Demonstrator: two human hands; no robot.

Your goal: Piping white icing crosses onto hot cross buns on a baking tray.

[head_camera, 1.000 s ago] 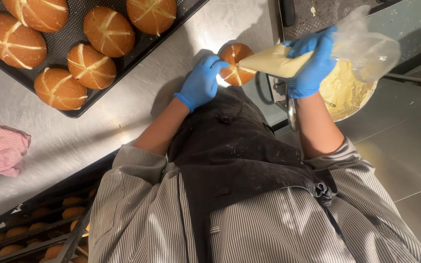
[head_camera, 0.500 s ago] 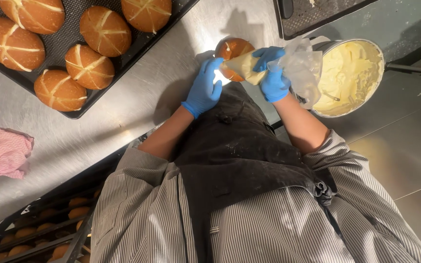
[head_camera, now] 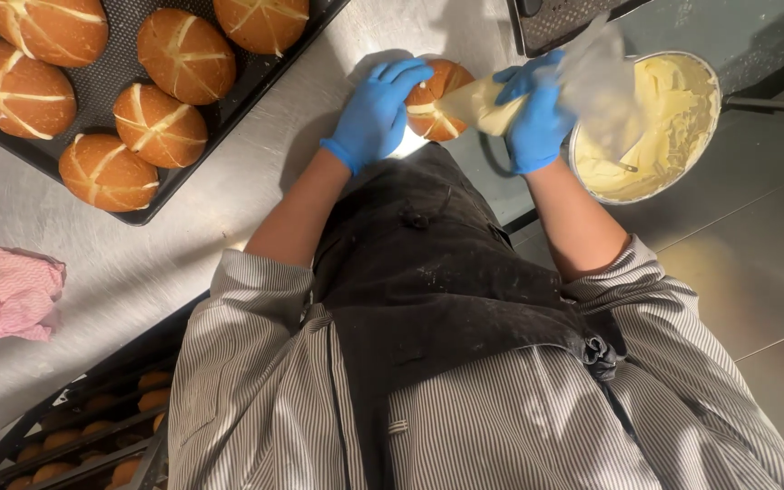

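L hand [head_camera: 376, 113], blue glove, fingers curled over bun [head_camera: 437, 98] on steel table [head_camera: 183, 245], steadying it. R hand [head_camera: 537, 113] fist closed round piping bag [head_camera: 501, 98], tip into bun, beside cream bowl [head_camera: 673, 118]. Forearms angled inward.

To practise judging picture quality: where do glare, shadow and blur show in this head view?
Head view: glare on the steel table beside the bun; the left hand casts a shadow on the table; the clear top of the piping bag above the right hand is motion-blurred; the tray looks sharp.
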